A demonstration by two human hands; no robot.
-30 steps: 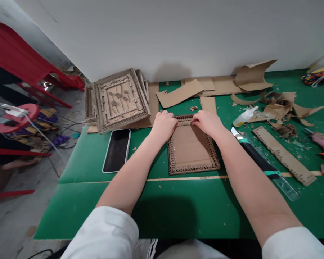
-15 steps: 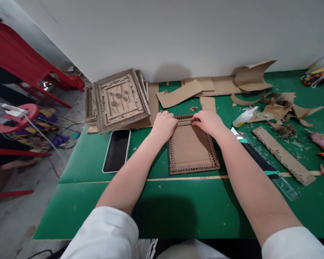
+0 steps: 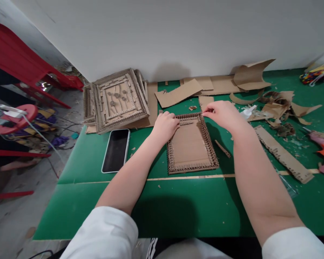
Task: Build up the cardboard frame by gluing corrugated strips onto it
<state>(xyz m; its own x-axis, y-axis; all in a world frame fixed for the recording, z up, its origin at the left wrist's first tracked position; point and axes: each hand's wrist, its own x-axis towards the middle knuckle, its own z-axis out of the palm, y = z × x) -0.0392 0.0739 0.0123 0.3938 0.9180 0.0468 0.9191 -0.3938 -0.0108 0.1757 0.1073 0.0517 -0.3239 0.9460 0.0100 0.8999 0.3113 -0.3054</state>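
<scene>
A rectangular cardboard frame (image 3: 191, 144) with a raised corrugated border lies flat on the green table. My left hand (image 3: 166, 126) is closed on its upper left edge, fingers curled over the border. Beside those fingertips, a short corrugated strip (image 3: 187, 123) lies inside the top border. My right hand (image 3: 221, 113) has thumb and fingers pinched together at the frame's upper right corner; whatever is between them is too small to make out. A small loose cardboard strip (image 3: 223, 148) rests on the table just right of the frame.
Finished-looking cardboard panels (image 3: 120, 99) are stacked at the back left, near a phone (image 3: 116, 150). Cardboard scraps (image 3: 279, 104), a white-capped bottle (image 3: 248, 112), a long torn strip (image 3: 283, 154) and a pink glue gun (image 3: 322, 149) lie to the right. A wall (image 3: 162, 36) stands behind.
My right hand has moved right, from the frame's top inner edge to its upper right corner. The small loose strip right of the frame is now visible. My left hand has barely moved.
</scene>
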